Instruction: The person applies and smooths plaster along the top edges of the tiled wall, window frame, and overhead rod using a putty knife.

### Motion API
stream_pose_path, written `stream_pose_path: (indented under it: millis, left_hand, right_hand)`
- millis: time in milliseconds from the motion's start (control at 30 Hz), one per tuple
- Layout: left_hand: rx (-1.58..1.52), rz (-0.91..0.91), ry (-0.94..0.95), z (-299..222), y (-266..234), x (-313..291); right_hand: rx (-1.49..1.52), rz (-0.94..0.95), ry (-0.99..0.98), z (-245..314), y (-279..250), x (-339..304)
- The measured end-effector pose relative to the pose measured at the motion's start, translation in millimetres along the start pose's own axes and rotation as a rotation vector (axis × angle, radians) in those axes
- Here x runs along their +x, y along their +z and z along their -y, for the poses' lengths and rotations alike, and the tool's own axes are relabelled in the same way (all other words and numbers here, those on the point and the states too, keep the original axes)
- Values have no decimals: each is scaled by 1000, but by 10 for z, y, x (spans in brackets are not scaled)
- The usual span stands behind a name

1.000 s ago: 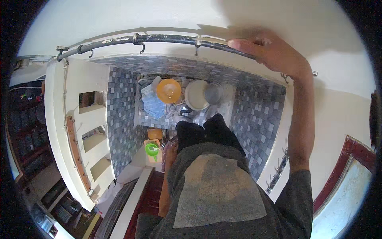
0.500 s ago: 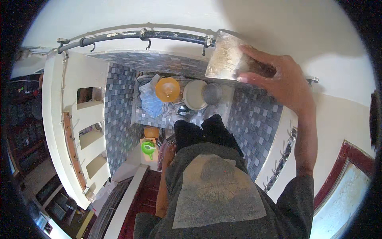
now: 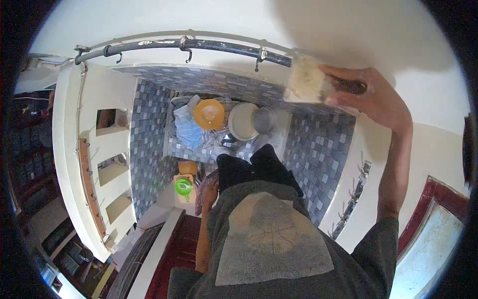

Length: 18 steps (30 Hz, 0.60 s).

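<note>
My right hand [image 3: 371, 92] is raised at the upper right, closed around the dark handle of a broad flat tool [image 3: 304, 79]. Its pale, stained head looks like that of a scraper or wide brush; which one I cannot tell. The head overlaps the right end of a black pipe [image 3: 224, 47] along the wall; whether they touch is unclear. Low beside my left thigh is my left hand [image 3: 211, 192], its fingers mostly hidden. A dark, pinkish round-edged thing [image 3: 201, 197] lies right by it, and I cannot tell whether the hand holds it.
Below stand an orange basin [image 3: 209, 114], a whitish tub [image 3: 239, 122] and a grey bucket [image 3: 265, 120], beside blue cloth [image 3: 189, 130]. A green handled bowl [image 3: 183, 186] rests on an orange board [image 3: 185, 198]. Hooks line the right wall [image 3: 351, 204]; a shelf unit [image 3: 67, 149] stands left.
My right hand and the flat tool have moved to the right and slightly down, uncovering more of the pipe's end. My left hand has hardly moved.
</note>
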State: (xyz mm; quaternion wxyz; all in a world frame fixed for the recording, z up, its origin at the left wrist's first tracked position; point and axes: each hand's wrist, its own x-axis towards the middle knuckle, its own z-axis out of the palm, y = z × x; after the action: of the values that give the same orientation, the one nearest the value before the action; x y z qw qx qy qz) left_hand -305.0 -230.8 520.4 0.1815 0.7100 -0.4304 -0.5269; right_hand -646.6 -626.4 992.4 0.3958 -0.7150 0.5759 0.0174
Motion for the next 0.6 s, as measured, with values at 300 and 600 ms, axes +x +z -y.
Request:
stream_pose_path:
  millis: [300, 600]
  left_hand:
    - [-22, 93, -32, -200, -20, 84]
    - [281, 61, 169, 278, -7, 168]
  right_hand:
    - [-9, -18, -127, -179, 54, 81]
    - [23, -216, 27, -408, 50, -566]
